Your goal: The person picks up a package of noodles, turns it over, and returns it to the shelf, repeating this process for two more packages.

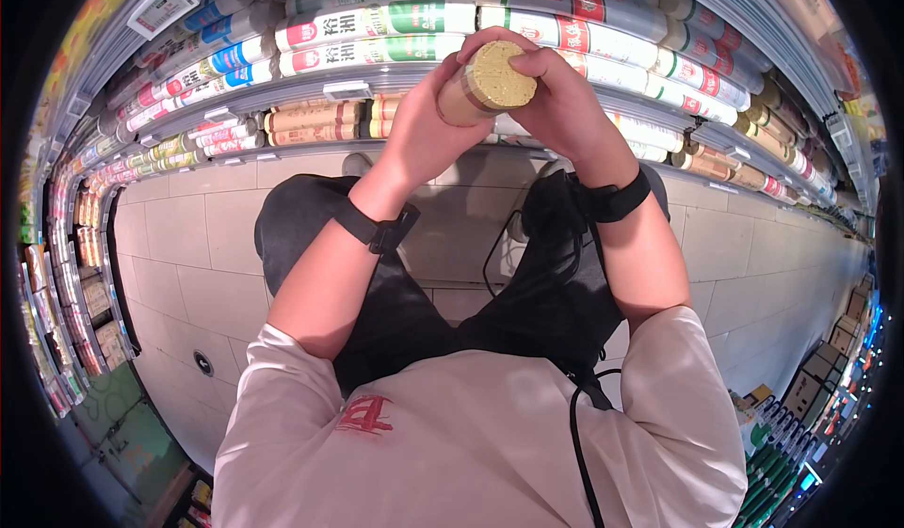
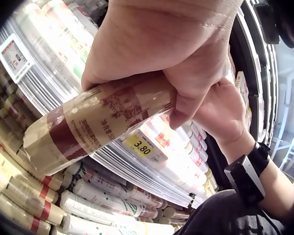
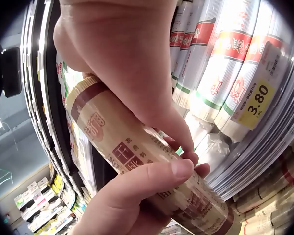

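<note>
A tan, paper-wrapped cylindrical pack of noodles (image 1: 461,104) with dark red bands is held in both hands, its pale yellow end facing up toward the head camera. The left hand (image 1: 431,133) grips the pack's side, fingers wrapped round it. Around the upper end curls the right hand (image 1: 565,104), its thumb at the rim of the yellow end. Printed characters show on the pack (image 2: 95,122) in the left wrist view. In the right wrist view the left thumb lies across the wrapper (image 3: 132,152), with the right hand (image 3: 132,63) over the upper part.
Shelves of similar cylindrical packs (image 1: 377,50) curve across the front and both sides. Price labels, one reading 3.80 (image 2: 141,147), line the shelf edges. Below are a tiled floor (image 1: 188,236) and the person's dark-trousered knees; a black cable (image 1: 579,434) hangs by the body.
</note>
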`<act>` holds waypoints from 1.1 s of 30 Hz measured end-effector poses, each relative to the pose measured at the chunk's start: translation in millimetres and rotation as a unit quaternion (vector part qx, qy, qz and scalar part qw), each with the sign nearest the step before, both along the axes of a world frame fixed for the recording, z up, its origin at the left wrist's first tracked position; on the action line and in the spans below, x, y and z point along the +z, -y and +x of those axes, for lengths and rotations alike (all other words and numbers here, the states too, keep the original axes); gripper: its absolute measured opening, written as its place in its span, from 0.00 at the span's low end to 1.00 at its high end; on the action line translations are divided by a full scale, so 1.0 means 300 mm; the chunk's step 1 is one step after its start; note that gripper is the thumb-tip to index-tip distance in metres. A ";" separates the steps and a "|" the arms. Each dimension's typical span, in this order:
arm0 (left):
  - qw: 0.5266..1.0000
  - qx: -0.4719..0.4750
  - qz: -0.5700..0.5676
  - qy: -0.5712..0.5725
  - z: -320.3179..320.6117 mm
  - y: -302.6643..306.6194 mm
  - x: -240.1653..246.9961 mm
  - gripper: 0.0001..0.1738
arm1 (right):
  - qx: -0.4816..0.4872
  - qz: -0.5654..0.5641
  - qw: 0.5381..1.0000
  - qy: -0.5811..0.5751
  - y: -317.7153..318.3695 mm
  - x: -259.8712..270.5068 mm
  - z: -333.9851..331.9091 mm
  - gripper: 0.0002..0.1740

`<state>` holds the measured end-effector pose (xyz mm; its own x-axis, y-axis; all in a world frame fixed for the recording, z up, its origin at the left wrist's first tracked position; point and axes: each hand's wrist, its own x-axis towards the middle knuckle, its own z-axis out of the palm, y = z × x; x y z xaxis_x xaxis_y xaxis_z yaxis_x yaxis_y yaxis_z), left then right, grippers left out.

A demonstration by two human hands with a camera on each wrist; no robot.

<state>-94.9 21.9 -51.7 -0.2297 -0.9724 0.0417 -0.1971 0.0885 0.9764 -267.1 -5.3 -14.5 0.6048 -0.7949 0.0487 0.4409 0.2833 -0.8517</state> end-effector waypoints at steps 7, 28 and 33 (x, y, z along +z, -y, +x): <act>1.000 0.001 0.003 0.005 -0.003 0.000 0.003 0.39 | 0.018 -0.002 1.000 0.022 -0.007 0.008 -0.006 0.27; 1.000 0.000 -0.011 0.001 0.005 -0.002 0.010 0.39 | 0.038 0.005 0.999 0.032 0.004 -0.013 -0.011 0.29; 1.000 -0.005 -0.003 -0.006 0.005 -0.001 0.015 0.38 | 0.034 -0.005 0.999 0.020 0.002 0.000 -0.006 0.28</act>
<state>-93.6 22.2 -47.1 -0.2396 -0.9695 0.0507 -0.1844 0.0967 0.9781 -269.0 -5.9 -14.6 0.6541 -0.7520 0.0819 0.4556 0.3052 -0.8362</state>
